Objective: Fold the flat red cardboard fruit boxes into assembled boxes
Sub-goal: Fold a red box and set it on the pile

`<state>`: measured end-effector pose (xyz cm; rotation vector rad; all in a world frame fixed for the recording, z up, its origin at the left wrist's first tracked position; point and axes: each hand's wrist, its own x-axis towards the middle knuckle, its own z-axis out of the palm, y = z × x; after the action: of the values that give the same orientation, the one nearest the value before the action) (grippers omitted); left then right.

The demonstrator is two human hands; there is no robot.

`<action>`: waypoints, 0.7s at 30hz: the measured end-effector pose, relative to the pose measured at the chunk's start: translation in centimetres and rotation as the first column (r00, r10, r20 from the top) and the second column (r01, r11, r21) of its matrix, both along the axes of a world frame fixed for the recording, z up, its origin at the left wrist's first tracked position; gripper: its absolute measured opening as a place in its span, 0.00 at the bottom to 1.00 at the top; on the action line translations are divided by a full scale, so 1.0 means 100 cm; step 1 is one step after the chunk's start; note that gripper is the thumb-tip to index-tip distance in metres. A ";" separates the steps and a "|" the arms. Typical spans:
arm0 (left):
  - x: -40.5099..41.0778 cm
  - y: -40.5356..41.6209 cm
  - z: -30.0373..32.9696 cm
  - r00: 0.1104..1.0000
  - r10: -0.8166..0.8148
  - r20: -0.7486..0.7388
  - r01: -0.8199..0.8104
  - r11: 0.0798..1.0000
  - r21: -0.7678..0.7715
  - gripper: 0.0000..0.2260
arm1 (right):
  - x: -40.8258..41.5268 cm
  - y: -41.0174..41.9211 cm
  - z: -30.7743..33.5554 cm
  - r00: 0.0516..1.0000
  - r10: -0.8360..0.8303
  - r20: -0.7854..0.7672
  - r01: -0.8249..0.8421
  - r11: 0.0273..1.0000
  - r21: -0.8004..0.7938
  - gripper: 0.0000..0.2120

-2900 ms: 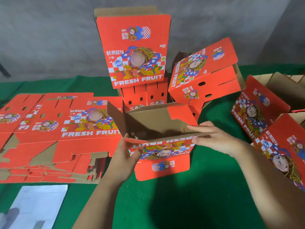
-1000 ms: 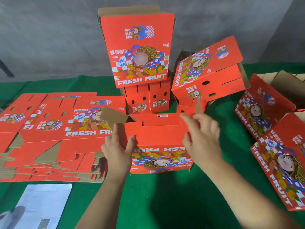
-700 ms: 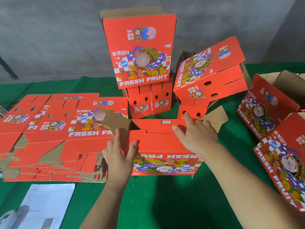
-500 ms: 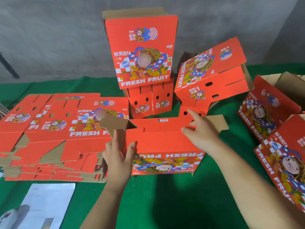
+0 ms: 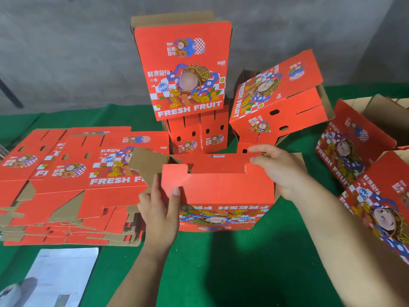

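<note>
Red box (image 5: 218, 191) between left hand (image 5: 159, 209), right hand (image 5: 280, 171)

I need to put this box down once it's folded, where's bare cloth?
Bare green cloth lies in front of the box in hand, between the forearms. Left is the flat stack and a paper sheet; behind and right, finished boxes crowd it.

1. A green cloth (image 5: 232, 273) covers the worktop from edge to edge.
2. A sheet of white paper (image 5: 59, 278) lies flat on it at seven o'clock.
3. A grey wall (image 5: 66, 52) stands behind, at twelve o'clock.
</note>
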<state>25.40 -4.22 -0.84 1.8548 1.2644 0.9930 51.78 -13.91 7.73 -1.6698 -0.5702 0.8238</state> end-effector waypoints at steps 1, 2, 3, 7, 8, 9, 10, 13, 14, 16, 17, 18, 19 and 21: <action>0.000 0.001 0.002 1.000 0.006 0.010 -0.006 1.000 -0.002 0.29 | 0.000 0.001 0.002 0.999 -0.040 -0.018 0.041 0.999 0.021 0.13; 0.001 0.001 0.004 0.999 -0.002 0.040 0.004 1.000 -0.027 0.25 | 0.001 0.001 0.004 0.996 -0.066 -0.064 0.070 0.996 0.055 0.12; 0.002 0.001 0.006 0.997 -0.006 0.082 0.013 0.997 -0.083 0.21 | 0.002 0.000 0.006 0.991 -0.058 -0.120 0.069 0.994 0.086 0.11; 0.002 0.003 0.005 0.981 0.057 0.186 -0.012 0.972 -0.236 0.18 | 0.010 -0.001 0.009 0.951 0.113 -0.288 -0.108 0.994 0.033 0.12; 0.002 0.005 0.003 0.982 0.069 0.176 -0.027 0.973 -0.228 0.20 | 0.012 -0.001 0.006 0.927 0.144 -0.347 -0.153 0.988 0.004 0.17; 0.002 0.007 0.002 0.984 0.076 0.162 -0.040 0.976 -0.216 0.21 | 0.013 -0.002 0.004 0.907 0.164 -0.389 -0.182 0.983 -0.008 0.20; 0.003 0.009 0.001 0.986 0.077 0.151 -0.045 0.978 -0.205 0.21 | 0.015 -0.003 0.000 0.899 0.184 -0.397 -0.198 0.980 0.006 0.21; 0.003 0.015 -0.001 0.987 0.035 0.156 -0.008 0.986 -0.165 0.19 | 0.013 -0.006 -0.007 0.880 0.246 -0.406 -0.187 0.966 0.178 0.24; 0.002 0.018 -0.002 0.986 0.044 0.161 -0.020 0.988 -0.150 0.19 | 0.012 -0.007 -0.010 0.863 0.269 -0.427 -0.172 0.952 0.252 0.27; 0.001 0.021 -0.003 0.989 0.100 0.106 -0.087 0.989 -0.121 0.20 | 0.008 -0.008 -0.017 0.930 0.264 -0.254 -0.189 0.940 0.285 0.34; 0.001 0.022 -0.002 0.992 0.115 0.050 -0.110 0.990 -0.090 0.21 | 0.005 -0.009 -0.020 0.973 0.232 -0.008 -0.225 0.954 0.200 0.37; 0.002 0.021 0.000 0.993 0.117 -0.007 -0.117 0.992 -0.054 0.22 | 0.004 -0.009 -0.024 0.933 0.218 0.287 -0.244 0.968 0.061 0.40; 0.003 0.020 0.001 0.992 0.115 -0.057 -0.116 0.993 -0.020 0.24 | 0.002 -0.010 -0.029 0.803 0.228 0.550 -0.219 0.972 -0.083 0.42; 0.009 0.019 0.005 0.983 0.117 -0.144 -0.114 0.993 0.029 0.29 | -0.011 -0.009 -0.044 0.488 0.274 0.829 -0.073 0.959 -0.274 0.45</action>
<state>26.30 -2.37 -0.31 1.9167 1.4678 0.9487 50.67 -14.76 3.36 -2.2092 -1.4200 0.0800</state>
